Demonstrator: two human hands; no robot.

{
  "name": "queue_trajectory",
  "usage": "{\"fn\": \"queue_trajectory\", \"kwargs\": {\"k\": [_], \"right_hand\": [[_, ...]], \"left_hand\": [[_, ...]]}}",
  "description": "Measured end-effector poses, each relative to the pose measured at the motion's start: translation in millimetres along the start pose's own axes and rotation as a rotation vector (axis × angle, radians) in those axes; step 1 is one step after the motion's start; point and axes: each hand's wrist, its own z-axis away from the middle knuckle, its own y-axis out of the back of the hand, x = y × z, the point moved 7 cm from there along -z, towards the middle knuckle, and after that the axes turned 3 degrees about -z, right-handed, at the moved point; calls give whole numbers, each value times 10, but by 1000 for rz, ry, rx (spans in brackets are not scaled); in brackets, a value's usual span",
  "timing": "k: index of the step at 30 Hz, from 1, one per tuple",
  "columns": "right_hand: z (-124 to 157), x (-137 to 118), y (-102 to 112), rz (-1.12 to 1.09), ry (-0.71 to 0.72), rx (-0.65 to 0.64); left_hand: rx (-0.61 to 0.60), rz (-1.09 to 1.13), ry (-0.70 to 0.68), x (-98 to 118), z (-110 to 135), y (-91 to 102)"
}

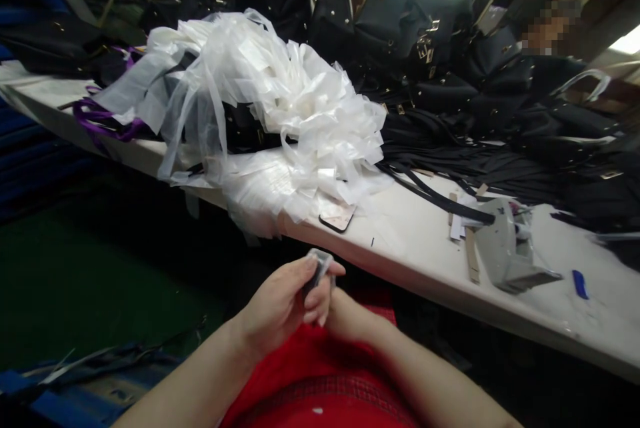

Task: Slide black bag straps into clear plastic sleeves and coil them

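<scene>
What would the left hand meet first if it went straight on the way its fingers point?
Likely the front edge of the white table, near the phone lying there. The left hand, pinching a small plastic-wrapped piece, points forward toward it, though depth is hard to judge.

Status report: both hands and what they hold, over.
Left hand shut on small plastic-wrapped black piece. Right hand beside it, mostly hidden, grip unclear. Plastic film heap on table beyond, apart.
</scene>
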Motion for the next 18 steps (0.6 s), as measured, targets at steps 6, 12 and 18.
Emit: {"fn": "queue_trajectory", "kwargs": {"k": [6, 12, 18], "right_hand": [[305, -393, -219, -320, 35, -458], [161, -404, 1069, 144, -35, 359], [10, -223, 304, 180, 62, 10]], "left_hand": [[405, -1228, -871, 300, 128, 311], [85, -1041, -333, -231, 73, 195], [26, -110, 109, -204, 82, -145]]}}
